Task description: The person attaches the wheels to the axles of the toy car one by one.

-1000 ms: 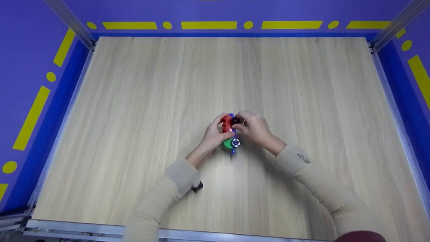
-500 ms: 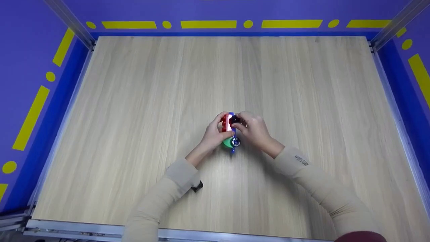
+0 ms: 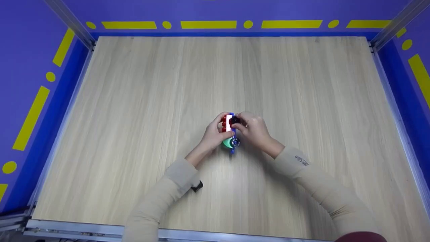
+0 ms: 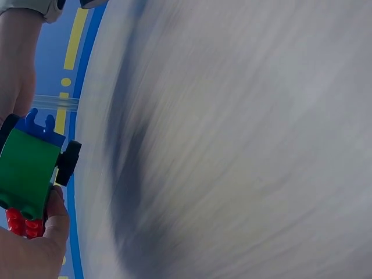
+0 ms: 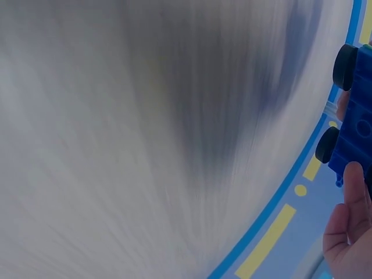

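Between the two hands, in the head view, is a toy building-block car with a red studded brick [image 3: 228, 123], a green curved brick [image 3: 227, 143] and a blue wheeled base [image 5: 360, 119]. My left hand [image 3: 213, 133] grips its red part from the left, thumb towards the near end. My right hand [image 3: 256, 129] pinches a black wheel [image 3: 235, 119] at the far end between thumb and fingers. Another black wheel [image 3: 235, 143] shows at the near end. In the left wrist view a blue hook-like coupling [image 4: 42, 121] sticks out beside the green brick.
A wood-grain tabletop [image 3: 161, 101] lies under the hands, framed by metal rails. Blue-purple walls [image 3: 215, 13] with yellow marks stand at the back and both sides. A small black object [image 3: 197, 186] shows at the left sleeve's cuff.
Hands and car stay almost in the same place. The car is turned slightly, and a bright glare now covers the red brick's face. The right hand keeps its pinch on the wheel.
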Available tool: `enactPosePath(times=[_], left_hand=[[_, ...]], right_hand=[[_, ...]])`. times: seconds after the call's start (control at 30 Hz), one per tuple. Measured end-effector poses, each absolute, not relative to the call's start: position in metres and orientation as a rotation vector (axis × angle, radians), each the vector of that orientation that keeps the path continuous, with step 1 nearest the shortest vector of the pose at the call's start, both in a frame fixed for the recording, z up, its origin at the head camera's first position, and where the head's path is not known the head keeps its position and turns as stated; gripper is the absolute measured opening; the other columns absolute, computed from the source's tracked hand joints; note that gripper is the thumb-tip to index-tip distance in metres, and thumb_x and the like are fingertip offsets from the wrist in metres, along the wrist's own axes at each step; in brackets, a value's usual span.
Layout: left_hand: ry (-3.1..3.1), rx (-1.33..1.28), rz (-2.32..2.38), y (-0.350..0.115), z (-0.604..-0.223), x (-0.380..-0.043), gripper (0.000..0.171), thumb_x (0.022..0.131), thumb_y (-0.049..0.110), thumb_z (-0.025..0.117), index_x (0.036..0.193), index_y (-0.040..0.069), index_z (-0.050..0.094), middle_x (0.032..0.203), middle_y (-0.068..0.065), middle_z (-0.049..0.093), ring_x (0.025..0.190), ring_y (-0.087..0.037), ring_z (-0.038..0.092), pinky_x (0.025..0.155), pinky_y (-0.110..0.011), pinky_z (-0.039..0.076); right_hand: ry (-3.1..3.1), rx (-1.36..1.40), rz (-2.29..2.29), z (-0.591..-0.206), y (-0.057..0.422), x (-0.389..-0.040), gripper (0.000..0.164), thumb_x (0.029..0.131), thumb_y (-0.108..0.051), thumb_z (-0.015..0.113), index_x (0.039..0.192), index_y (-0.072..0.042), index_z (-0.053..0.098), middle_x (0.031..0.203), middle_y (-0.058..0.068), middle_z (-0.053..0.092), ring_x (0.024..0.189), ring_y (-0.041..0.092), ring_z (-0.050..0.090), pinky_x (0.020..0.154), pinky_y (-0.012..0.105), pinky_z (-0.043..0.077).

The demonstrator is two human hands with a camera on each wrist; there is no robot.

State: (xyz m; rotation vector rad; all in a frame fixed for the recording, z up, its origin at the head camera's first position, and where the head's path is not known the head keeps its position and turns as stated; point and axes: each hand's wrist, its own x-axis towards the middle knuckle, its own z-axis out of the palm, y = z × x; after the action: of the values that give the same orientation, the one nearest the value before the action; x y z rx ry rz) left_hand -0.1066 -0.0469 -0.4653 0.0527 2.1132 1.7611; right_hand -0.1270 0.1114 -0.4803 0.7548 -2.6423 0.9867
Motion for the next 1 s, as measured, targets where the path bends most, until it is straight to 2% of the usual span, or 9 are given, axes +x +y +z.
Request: enactPosePath(times=[0.17, 0.47, 0.8, 1.0], left_hand=[[2.129, 0.054, 1.762, -0.048, -0.484, -0.112, 0.064, 0.077, 0.004, 0.063, 0.133, 0.017, 0.035, 0.127, -0.011, 0.040, 0.092, -0.020, 0.054, 0.079, -0.028, 0.048], [2.173, 0.081, 1.751, -0.049, -0.489, -0.112, 0.062, 0.077, 0.004, 0.063, 0.132, 0.016, 0.036, 0.125, -0.009, 0.044, 0.089, -0.017, 0.055, 0.076, -0.025, 0.048], [2.153, 0.115, 1.711, -0.050, -0.459, -0.104, 0.059, 0.080, 0.004, 0.058, 0.133, 0.010, 0.033, 0.127, -0.013, 0.041, 0.093, -0.021, 0.051, 0.082, -0.029, 0.047], [2.171, 0.117, 1.699, -0.049, -0.457, -0.103, 0.059, 0.080, 0.003, 0.059, 0.133, 0.009, 0.034, 0.127, -0.013, 0.042, 0.094, -0.021, 0.050, 0.083, -0.030, 0.047]], right_hand=[[-2.647, 0.764, 0.988, -0.479, 0.111, -0.127, 0.021, 0.076, -0.017, 0.066, 0.086, 0.001, 0.061, 0.078, 0.010, 0.064, 0.066, 0.016, 0.059, 0.060, 0.026, 0.050], [-2.692, 0.730, 1.067, -0.476, 0.110, -0.128, 0.019, 0.076, -0.015, 0.066, 0.085, 0.001, 0.062, 0.081, 0.011, 0.065, 0.069, 0.017, 0.060, 0.063, 0.026, 0.051], [-2.793, 0.632, 1.227, -0.470, 0.110, -0.130, 0.020, 0.075, -0.015, 0.067, 0.086, 0.001, 0.065, 0.084, 0.012, 0.066, 0.072, 0.019, 0.061, 0.066, 0.028, 0.052], [-2.880, 0.586, 1.298, -0.469, 0.111, -0.132, 0.019, 0.077, -0.016, 0.066, 0.087, 0.000, 0.065, 0.083, 0.010, 0.065, 0.073, 0.018, 0.059, 0.066, 0.030, 0.051]])
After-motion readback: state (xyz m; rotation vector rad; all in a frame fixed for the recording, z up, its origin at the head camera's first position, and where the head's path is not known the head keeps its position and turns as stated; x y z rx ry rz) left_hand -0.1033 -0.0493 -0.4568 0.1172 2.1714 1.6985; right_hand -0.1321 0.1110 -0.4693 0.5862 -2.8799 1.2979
